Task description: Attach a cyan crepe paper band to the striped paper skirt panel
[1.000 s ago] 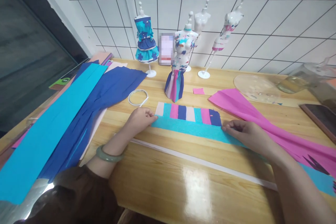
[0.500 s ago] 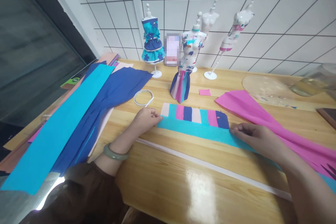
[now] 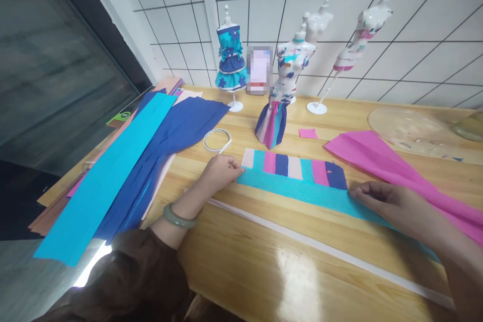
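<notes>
My left hand (image 3: pixel 225 170) pinches the left end of a long teal crepe paper strip (image 3: pixel 290 188) at the table's middle. Along the strip's far edge lies a striped panel (image 3: pixel 281 163) of pale pink, teal, magenta and navy pieces. Near the panel's right end, the thumb and fingers of my right hand (image 3: pixel 381 200) are closed on the same strip, which runs on beneath that hand. Just beyond my left hand is a roll of white tape (image 3: pixel 217 140). A thin white strip (image 3: pixel 302 241) lies on the table, nearer to me.
Small mannequins (image 3: pixel 289 68) stand at the back, one in a blue ruffled dress (image 3: pixel 231 58). Blue crepe sheets (image 3: pixel 181 126) and a bright blue strip (image 3: pixel 109 176) pile up at left. Pink crepe paper (image 3: pixel 362 148) lies right, by a clear plastic sheet (image 3: pixel 411 126). A blurred phone (image 3: pixel 259 70) leans on the wall.
The whole view has shifted, so things appear a little farther right. Both hands keep their places on the teal strip.
</notes>
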A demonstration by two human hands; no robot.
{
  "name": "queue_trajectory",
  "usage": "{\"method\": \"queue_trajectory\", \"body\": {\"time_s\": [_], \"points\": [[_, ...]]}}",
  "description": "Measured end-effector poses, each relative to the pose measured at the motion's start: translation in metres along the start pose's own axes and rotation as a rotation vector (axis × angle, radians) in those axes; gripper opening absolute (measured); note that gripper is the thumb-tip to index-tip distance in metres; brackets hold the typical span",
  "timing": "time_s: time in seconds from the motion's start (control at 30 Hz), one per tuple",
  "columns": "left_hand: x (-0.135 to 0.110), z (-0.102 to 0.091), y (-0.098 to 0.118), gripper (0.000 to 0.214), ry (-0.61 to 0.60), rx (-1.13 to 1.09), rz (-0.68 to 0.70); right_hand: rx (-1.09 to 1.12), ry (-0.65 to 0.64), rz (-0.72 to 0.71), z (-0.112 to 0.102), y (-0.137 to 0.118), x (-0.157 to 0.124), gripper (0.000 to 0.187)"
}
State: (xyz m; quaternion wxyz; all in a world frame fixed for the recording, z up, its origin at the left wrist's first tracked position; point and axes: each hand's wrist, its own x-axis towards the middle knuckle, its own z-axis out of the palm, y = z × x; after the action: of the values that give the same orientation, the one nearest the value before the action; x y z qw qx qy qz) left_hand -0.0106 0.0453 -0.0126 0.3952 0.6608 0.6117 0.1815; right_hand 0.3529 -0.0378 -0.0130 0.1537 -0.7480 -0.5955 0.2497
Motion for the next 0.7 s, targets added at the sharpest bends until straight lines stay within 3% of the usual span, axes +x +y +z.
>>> {"method": "queue_trajectory", "body": {"time_s": [0.1, 0.27, 0.7], "points": [[-0.001, 0.001, 0.001, 0.023, 0.034, 0.016, 0.007, 0.037, -0.143, 0.053, 0.0, 0.003, 0.002, 0.041], [-0.002, 0.001, 0.001, 0.022, 0.031, 0.004, -0.01, 0.044, -0.136, 0.103, 0.0, 0.003, 0.002, 0.044], [-0.001, 0.0, 0.001, 0.02, 0.02, -0.031, 0.0, 0.068, -0.109, 0.047, -0.004, -0.009, -0.003, 0.037]]}}
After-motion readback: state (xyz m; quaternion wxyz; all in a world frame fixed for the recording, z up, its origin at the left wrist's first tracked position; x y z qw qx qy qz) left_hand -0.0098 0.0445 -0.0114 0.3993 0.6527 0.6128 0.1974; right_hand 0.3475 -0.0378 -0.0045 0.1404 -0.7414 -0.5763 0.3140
